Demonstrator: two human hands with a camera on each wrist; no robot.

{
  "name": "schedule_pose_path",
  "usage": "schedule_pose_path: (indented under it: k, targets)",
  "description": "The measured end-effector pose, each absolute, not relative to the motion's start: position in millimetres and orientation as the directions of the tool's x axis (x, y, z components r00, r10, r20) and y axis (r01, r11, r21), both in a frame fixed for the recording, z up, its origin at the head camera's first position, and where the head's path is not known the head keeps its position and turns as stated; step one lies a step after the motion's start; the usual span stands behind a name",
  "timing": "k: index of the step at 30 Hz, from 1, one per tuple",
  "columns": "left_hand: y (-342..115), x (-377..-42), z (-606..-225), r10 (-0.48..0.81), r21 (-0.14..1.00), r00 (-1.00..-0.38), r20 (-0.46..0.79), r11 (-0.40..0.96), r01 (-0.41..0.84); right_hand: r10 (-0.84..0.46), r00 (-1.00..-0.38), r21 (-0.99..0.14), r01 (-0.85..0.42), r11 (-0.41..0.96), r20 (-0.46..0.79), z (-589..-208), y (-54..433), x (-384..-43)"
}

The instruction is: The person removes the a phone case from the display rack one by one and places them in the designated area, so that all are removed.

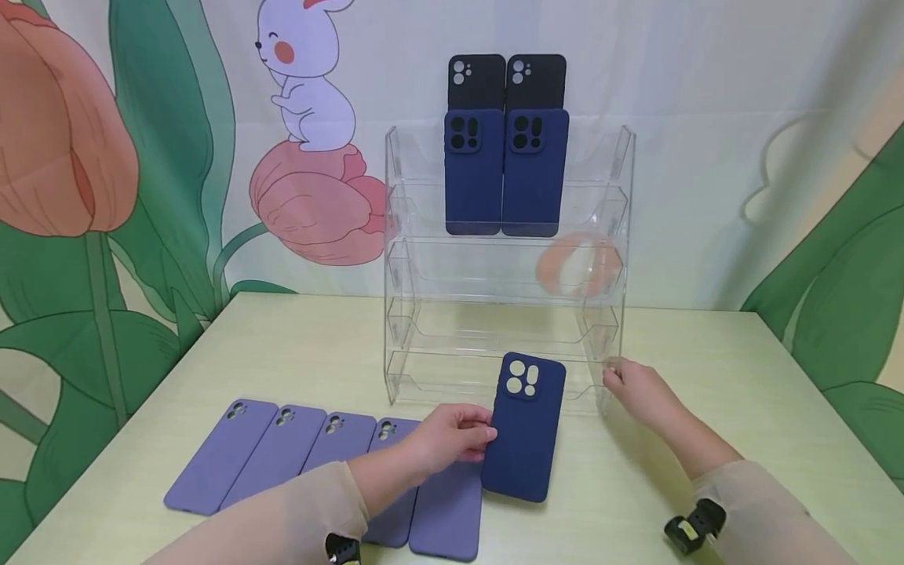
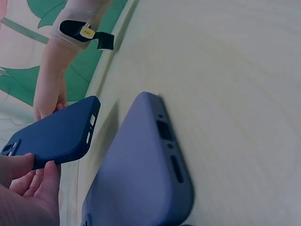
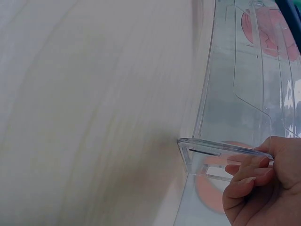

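Note:
My left hand [image 1: 455,435] pinches the left edge of a navy phone case [image 1: 526,439] between thumb and fingers. The case is tilted up, back side showing, in front of the lowest tiers of a clear acrylic display rack [image 1: 393,157]. In the left wrist view the held case [image 2: 51,134] shows its bottom-edge cutouts, above a lilac phone case [image 2: 136,165] on the table. With curled fingers my right hand [image 1: 643,392] grips the rack's lower right side; the right wrist view shows the thumb and fingers around the clear panel [image 3: 221,147].
Several lilac cases [image 1: 219,455] lie in a row on the pale wooden table [image 1: 706,345], front left. Two navy cases [image 1: 473,188] stand side by side on an upper rack tier, with two black cases [image 1: 480,82] behind. A printed curtain [image 1: 706,157] hangs behind the table.

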State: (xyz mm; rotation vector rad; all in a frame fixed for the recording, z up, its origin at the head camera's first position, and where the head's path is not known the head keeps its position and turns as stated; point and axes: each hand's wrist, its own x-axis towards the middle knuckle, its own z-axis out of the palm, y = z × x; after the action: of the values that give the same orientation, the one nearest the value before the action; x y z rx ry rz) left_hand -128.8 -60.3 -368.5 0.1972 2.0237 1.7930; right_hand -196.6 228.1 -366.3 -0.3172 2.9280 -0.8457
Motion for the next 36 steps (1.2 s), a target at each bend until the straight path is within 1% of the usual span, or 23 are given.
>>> schedule_pose_path:
  k: [13, 17, 26, 31, 36]
  targets:
    - [-56, -119, -381, 0.363, 0.956, -0.889, -0.279, 0.195, -0.22, -0.226, -0.974, -0.531, -0.192, 0.825, 0.001, -366, 228, -195]
    - [-54, -116, -383, 0.36, 0.955, -0.892, -0.274, 0.209, -0.209, -0.226, -0.974, -0.543, -0.184, 0.819, -0.01, -366, 229, -196]
    - [-53, -108, -380, 0.359, 0.937, -0.892, -0.275, 0.307, -0.165, -0.23, -0.973, -0.551, -0.188, 0.813, -0.007, -367, 229, -196]
    - [-54, -107, -380, 0.399, 0.924, -0.87, -0.29, 0.353, -0.146, -0.223, -0.975, -0.552, -0.179, 0.814, -0.014, -367, 229, -195]
    - [-56, -106, -378, 0.43, 0.91, -0.843, -0.324, 0.385, -0.153, -0.224, -0.974, -0.556, -0.177, 0.812, -0.018, -365, 229, -196]
